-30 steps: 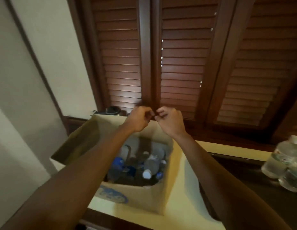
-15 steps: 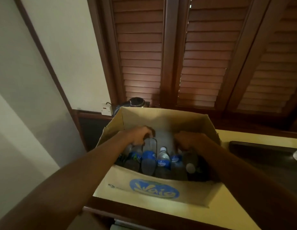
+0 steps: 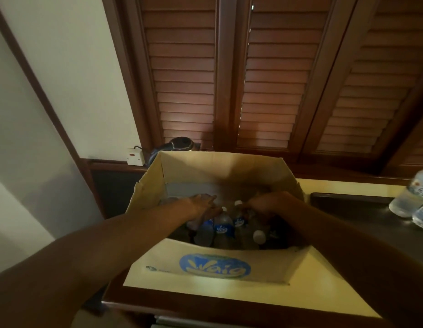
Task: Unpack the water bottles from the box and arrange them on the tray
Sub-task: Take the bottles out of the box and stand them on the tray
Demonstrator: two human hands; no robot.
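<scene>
Bottles (image 3: 223, 229) stand packed in the open box (image 3: 215, 268) on the counter (image 3: 307, 280), blue labels, white caps; we see both hands inside the box; left hand (image 3: 203, 205) curled over the left bottles, right hand (image 3: 267, 204) over the right ones; whether either actually clamps a bottle we cannot tell; tray (image 3: 347, 209) right of box, two bottles (image 3: 411, 200) at its far right edge.

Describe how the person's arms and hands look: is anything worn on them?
Both arms are bare as far as the picture shows: no sleeves, gloves, watch or bracelet are visible. The left hand and the right hand show no rings, but the light is dim, so small items could be missed.
</scene>
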